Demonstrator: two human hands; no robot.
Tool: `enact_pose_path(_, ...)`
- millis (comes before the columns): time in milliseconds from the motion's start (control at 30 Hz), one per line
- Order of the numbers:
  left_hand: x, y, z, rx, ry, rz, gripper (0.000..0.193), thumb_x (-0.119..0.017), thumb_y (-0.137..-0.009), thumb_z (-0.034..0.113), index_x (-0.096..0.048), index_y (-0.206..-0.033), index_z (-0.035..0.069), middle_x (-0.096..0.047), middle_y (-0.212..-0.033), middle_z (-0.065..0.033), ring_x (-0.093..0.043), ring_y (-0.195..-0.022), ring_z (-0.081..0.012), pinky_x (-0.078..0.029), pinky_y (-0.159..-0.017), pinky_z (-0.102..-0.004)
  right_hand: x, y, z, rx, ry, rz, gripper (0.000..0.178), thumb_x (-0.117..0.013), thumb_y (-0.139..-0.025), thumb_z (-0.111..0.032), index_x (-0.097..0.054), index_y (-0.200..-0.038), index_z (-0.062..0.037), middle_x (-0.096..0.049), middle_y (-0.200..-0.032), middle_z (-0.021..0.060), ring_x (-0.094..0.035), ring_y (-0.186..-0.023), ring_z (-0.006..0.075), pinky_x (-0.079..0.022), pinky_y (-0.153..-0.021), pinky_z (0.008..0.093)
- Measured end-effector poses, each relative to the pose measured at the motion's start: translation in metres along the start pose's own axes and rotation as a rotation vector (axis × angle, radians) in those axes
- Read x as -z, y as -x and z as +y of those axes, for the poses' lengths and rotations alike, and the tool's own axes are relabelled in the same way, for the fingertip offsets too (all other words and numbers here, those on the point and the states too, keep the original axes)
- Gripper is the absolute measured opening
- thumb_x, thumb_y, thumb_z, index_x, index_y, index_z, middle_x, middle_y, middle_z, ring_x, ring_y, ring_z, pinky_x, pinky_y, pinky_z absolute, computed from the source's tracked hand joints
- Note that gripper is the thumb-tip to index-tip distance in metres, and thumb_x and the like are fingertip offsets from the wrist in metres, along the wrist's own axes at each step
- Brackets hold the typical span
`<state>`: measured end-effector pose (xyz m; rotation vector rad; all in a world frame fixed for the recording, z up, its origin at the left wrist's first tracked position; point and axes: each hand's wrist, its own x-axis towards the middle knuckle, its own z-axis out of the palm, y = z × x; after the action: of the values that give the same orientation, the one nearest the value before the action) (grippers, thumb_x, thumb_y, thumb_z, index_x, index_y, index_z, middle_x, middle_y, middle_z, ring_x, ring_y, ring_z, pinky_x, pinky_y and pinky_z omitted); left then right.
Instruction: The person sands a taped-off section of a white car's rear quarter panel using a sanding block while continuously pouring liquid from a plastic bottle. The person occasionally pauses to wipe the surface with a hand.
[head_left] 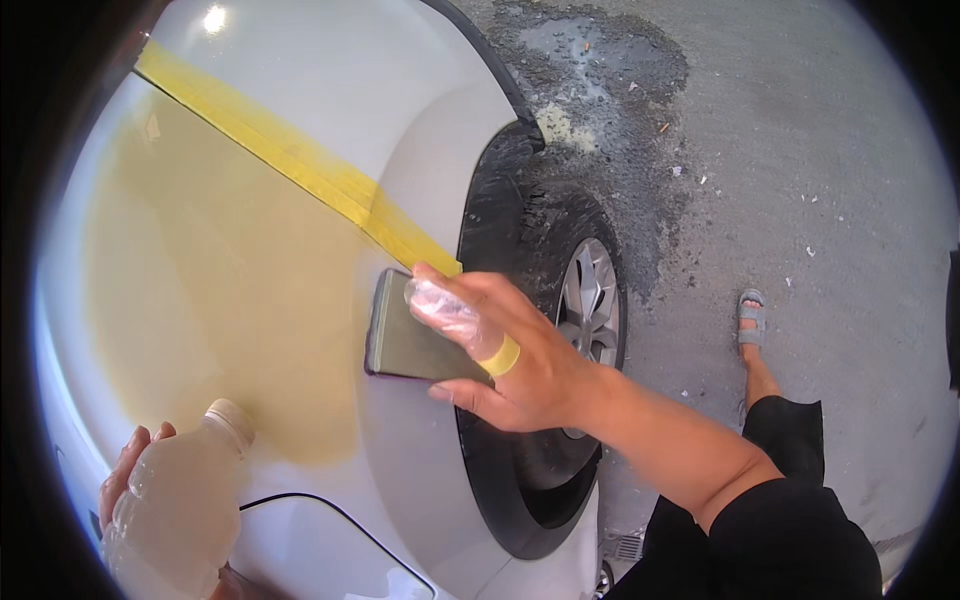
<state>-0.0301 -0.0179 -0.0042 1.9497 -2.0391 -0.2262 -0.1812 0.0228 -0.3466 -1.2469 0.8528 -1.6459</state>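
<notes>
My right hand (540,370) presses a flat grey-green sanding block (402,338) with a dark purple lower edge against the car's fender, just beside the wheel arch. One of its fingers is wrapped in clear plastic, held by a yellow band. At lower left, my left hand (122,478) is wrapped round a clear plastic bottle (175,505) of cloudy liquid, tilted with its pale cap toward the panel. Between the hands spreads a tan patch (240,290) on the pale car body. Yellow masking tape (290,155) runs diagonally along the patch's upper edge, ending near my right fingertips.
A black wheel arch trim (490,190) curves around the tyre and silver wheel (590,300). Wet, gritty ground (600,80) lies beyond it, with small white scraps on the grey pavement (800,180). My sandalled foot (752,315) stands to the right. A dark panel seam curves at the bottom.
</notes>
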Motion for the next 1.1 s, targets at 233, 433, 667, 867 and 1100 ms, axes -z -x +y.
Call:
enact_pose_path(233, 0.014, 0.003, -0.008, -0.052, -0.017, -0.055, 0.127, -0.081, -0.055, 0.082, -0.041, -0.143, -0.001, -0.050, -0.143, -0.0222, -0.054, -0.131, -0.0411, -0.042, -0.112, -0.0581, -0.008, 0.021, -0.024, -0.117, -0.130, -0.034, 0.072, -0.077, -0.086, -0.020, -0.043, -0.145, -0.0001, -0.045, -0.150, 0.0234, -0.051, -0.124, 0.0405, -0.044, -0.104, 0.0460)
enact_pose_path(433, 0.008, 0.001, -0.010, -0.041, 0.008, -0.073, 0.125, -0.081, -0.057, 0.080, -0.040, -0.144, 0.002, -0.050, -0.144, -0.0217, -0.054, -0.131, -0.0418, -0.043, -0.112, -0.0584, -0.002, -0.004, 0.002, 0.044, 0.040, -0.021, 0.069, -0.078, -0.085, -0.020, -0.046, -0.141, 0.0051, -0.044, -0.151, 0.0229, -0.052, -0.123, 0.0393, -0.045, -0.104, 0.0457)
enact_pose_path(667, -0.005, 0.003, -0.001, -0.111, -0.056, -0.111, 0.122, -0.083, -0.057, 0.078, -0.040, -0.144, 0.004, -0.049, -0.145, -0.0223, -0.053, -0.132, -0.0431, -0.042, -0.112, -0.0593, 0.001, -0.013, -0.001, 0.026, 0.021, -0.010, 0.072, -0.082, -0.079, -0.018, -0.050, -0.141, -0.0018, -0.043, -0.154, 0.0215, -0.051, -0.126, 0.0369, -0.046, -0.102, 0.0465)
enact_pose_path(867, -0.001, 0.006, -0.003, -0.139, -0.082, -0.123, 0.122, -0.084, -0.055, 0.079, -0.041, -0.144, 0.006, -0.049, -0.145, -0.0221, -0.052, -0.133, -0.0434, -0.040, -0.113, -0.0605, -0.016, 0.036, -0.044, -0.039, -0.092, -0.064, 0.078, -0.086, -0.072, -0.014, -0.052, -0.140, 0.0041, -0.042, -0.154, 0.0205, -0.052, -0.126, 0.0351, -0.045, -0.104, 0.0445)
enact_pose_path(1100, -0.003, -0.001, -0.008, -0.200, -0.102, -0.183, 0.124, -0.085, -0.052, 0.078, -0.041, -0.144, 0.007, -0.049, -0.146, -0.0215, -0.052, -0.134, -0.0423, -0.039, -0.115, -0.0596, -0.007, 0.008, -0.015, 0.059, -0.009, -0.011, 0.076, -0.083, -0.078, -0.020, -0.048, -0.141, 0.0053, -0.046, -0.149, 0.0229, -0.053, -0.123, 0.0387, -0.047, -0.102, 0.0442)
